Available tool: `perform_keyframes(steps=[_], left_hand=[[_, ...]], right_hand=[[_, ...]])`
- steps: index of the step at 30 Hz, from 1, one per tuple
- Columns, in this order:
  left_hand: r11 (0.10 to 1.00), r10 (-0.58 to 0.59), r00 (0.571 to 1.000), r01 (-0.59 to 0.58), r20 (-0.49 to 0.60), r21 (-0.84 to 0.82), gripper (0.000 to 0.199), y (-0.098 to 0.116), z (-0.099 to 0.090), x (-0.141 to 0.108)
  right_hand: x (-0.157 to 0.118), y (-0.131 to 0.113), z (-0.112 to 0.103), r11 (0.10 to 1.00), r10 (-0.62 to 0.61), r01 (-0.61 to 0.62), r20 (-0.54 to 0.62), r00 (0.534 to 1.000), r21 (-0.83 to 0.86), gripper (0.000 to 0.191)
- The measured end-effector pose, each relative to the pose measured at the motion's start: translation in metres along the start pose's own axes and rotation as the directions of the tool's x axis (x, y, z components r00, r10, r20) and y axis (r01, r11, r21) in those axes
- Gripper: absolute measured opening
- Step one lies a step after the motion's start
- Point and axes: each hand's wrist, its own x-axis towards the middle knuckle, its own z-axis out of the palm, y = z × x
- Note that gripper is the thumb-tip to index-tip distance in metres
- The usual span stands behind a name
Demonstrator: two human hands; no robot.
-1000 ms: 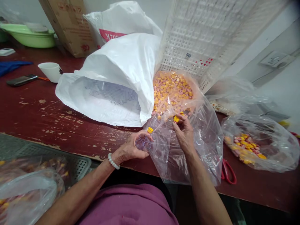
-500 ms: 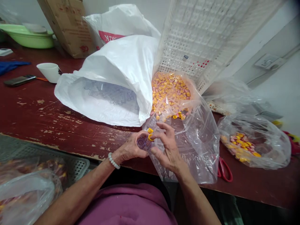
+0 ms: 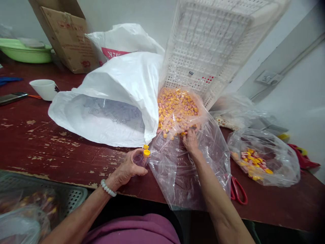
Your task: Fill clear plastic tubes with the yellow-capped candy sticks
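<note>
My left hand (image 3: 130, 166) is wrapped round several clear plastic tubes (image 3: 138, 158), held mouths up above the table's front edge. Yellow caps (image 3: 146, 153) sit on two of them, on the side away from my palm. My right hand (image 3: 191, 140) reaches to the mouth of a clear plastic bag (image 3: 175, 162) full of small yellow-and-pink caps (image 3: 179, 106). Its fingers are bent together at the near edge of the pile, beside a yellow cap; the fingertips are hidden. Left of that bag lies a white sack (image 3: 122, 74), its opening towards me, with clear tubes (image 3: 114, 110) inside.
A white plastic crate (image 3: 208, 40) stands behind the caps. At right lie red-handled scissors (image 3: 238, 191) and another bag of caps (image 3: 256, 161). A white cup (image 3: 44, 88), a phone (image 3: 12, 98), a cardboard box (image 3: 71, 40) and a green basin (image 3: 27, 51) are at left.
My right hand has left the tubes and moved forward to the pile of caps in the bag. My left hand, still round the tubes, has shifted slightly left and down in view.
</note>
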Motion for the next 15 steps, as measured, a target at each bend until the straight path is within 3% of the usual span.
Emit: perform_keyframes(steps=[5,9,11,13,15], left_hand=[[0.988,0.060,0.998,-0.062,0.018,0.140,0.043,0.005,0.006,0.002],[0.968,0.094,0.995,-0.096,0.018,0.232,0.042,0.015,0.011,0.004],[0.959,0.098,0.995,-0.098,0.013,0.267,0.041,0.017,0.012,0.005],[0.951,0.102,0.995,-0.100,0.006,0.294,0.041,0.016,0.013,0.006],[0.943,0.112,0.994,-0.107,0.003,0.315,0.041,0.014,0.015,0.006]], right_hand=[[0.013,0.007,0.013,0.986,0.068,-0.056,0.076,0.995,-0.154,0.030],[0.008,0.009,0.003,0.979,0.114,-0.095,0.095,0.989,-0.183,0.027],[-0.005,0.003,-0.010,0.992,0.104,-0.100,0.055,0.993,-0.071,0.025],[-0.029,-0.013,-0.028,0.982,0.061,-0.063,0.019,0.998,0.176,0.027],[-0.058,-0.041,-0.049,0.897,-0.050,0.022,0.052,0.997,0.441,0.027]])
